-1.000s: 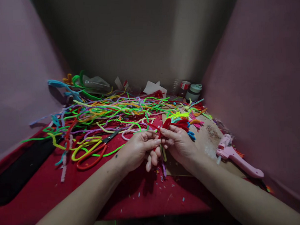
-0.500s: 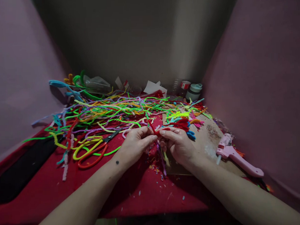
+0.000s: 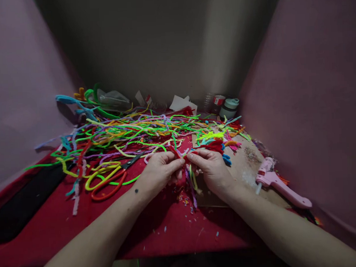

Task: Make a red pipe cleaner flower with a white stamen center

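Hands have drifted slightly away and lower than a second ago. Left hand and right hand each keep a closed fingertip grip on the red pipe cleaner, just above the table. The pinches sit close together, likely for tight bending; scissors are nearby.

Two hands, one glue gun

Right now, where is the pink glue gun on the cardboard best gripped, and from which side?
Grip the pink glue gun by its long straight handle, which lies flat on the cardboard and points to the near right. Come down from the right, fingers across the handle. The pale tip at its left end looks like the nozzle; stay off it.
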`<state>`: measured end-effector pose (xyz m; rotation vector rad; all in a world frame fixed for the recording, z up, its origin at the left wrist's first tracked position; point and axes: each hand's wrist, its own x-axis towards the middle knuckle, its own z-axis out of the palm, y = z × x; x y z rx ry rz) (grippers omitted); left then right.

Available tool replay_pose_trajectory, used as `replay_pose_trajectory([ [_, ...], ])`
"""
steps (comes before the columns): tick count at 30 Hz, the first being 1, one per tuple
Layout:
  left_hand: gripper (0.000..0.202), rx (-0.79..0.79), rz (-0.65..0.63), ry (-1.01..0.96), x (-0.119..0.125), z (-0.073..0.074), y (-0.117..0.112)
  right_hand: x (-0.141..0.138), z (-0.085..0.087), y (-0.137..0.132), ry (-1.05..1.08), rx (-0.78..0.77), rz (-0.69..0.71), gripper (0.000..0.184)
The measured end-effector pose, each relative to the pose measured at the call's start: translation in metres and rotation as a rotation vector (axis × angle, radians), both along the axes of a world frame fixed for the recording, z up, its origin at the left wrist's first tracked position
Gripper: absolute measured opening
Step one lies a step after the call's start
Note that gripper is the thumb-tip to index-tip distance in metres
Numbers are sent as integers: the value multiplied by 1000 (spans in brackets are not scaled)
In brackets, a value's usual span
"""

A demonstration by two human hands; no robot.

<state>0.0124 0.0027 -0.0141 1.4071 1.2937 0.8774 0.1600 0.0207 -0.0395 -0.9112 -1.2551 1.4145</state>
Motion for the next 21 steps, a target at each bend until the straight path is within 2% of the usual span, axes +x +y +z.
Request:
replay_pose_trajectory([
  [7,30,-15,41,-64,2,-3,2,1,1,-4,-53,86,-23,22],
  [15,28,-8,47,-103,2,-1,1,1,3,-5,-21,12,-17,25],
  [21,26,-31,5,-151,1,-4,2,0,-3,0,119,-111,-18,22],
])
